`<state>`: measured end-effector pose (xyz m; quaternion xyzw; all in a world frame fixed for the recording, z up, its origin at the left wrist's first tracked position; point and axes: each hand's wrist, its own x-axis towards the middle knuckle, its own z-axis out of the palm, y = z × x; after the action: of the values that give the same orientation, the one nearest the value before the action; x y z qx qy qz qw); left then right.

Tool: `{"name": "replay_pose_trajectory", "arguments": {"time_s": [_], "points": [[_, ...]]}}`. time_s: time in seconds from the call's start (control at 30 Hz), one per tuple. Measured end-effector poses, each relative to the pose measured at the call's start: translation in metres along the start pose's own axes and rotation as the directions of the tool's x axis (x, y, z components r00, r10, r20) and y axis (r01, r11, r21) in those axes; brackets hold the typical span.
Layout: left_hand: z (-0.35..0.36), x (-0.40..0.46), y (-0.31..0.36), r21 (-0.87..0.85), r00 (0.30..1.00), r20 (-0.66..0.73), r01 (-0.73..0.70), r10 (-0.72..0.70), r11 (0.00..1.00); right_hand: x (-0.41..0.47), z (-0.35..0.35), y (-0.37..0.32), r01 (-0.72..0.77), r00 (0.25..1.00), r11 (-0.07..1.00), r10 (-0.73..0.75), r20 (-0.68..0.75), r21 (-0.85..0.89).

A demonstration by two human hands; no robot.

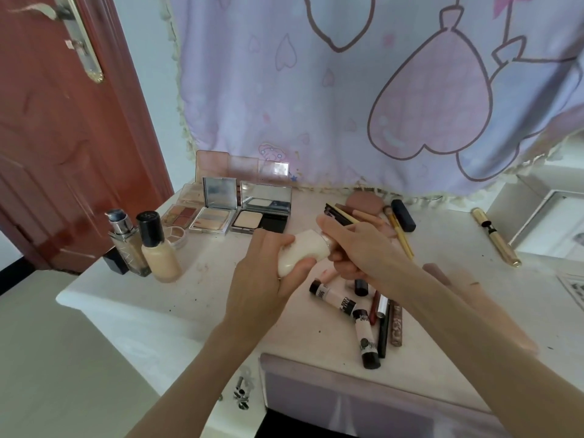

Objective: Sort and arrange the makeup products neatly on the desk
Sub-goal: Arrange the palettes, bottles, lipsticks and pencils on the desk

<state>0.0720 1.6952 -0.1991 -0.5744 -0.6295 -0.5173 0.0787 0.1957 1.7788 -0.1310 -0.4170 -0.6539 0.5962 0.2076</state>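
I hold a cream-white bottle [303,251] tilted above the white desk [189,298]. My left hand [262,279] grips its body from the left. My right hand [357,248] grips its neck end; the cap is hidden under my fingers. Two foundation bottles [158,248] stand upright at the desk's left. Behind them several open palettes and compacts [234,210] lie in a row. Under my right forearm lies a loose heap of tubes and lip pencils [366,324]. Brushes, a pink puff and a dark lipstick [403,214] lie at the back.
A gold mascara tube [496,237] lies alone at the right. A purple heart-patterned cloth [379,90] hangs behind the desk. A red door [63,121] stands to the left. A drawer front [347,396] juts out below the desk's near edge.
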Motion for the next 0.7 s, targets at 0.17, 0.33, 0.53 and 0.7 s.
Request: {"name": "replay_pose_trajectory", "arguments": {"time_s": [0.17,0.33,0.53,0.7], "points": [[-0.008,0.002,0.005,-0.141,0.984,-0.006,0.177,-0.18,0.974,-0.006,0.002,0.005,0.089,0.996,0.981,-0.084,0.035,-0.173],[-0.014,0.019,0.009,-0.467,0.667,0.343,0.732,-0.661,0.495,-0.009,0.0,0.008,0.522,0.838,0.642,-0.509,0.198,-0.562],[-0.024,0.023,-0.001,-0.366,0.684,0.301,0.726,-0.664,0.582,-0.009,-0.004,0.01,0.356,0.933,0.863,-0.35,0.083,-0.359],[-0.019,0.009,0.0,-0.197,0.93,0.051,0.367,-0.364,0.909,-0.003,-0.003,0.003,0.071,0.985,0.992,-0.054,0.161,-0.1]]}}
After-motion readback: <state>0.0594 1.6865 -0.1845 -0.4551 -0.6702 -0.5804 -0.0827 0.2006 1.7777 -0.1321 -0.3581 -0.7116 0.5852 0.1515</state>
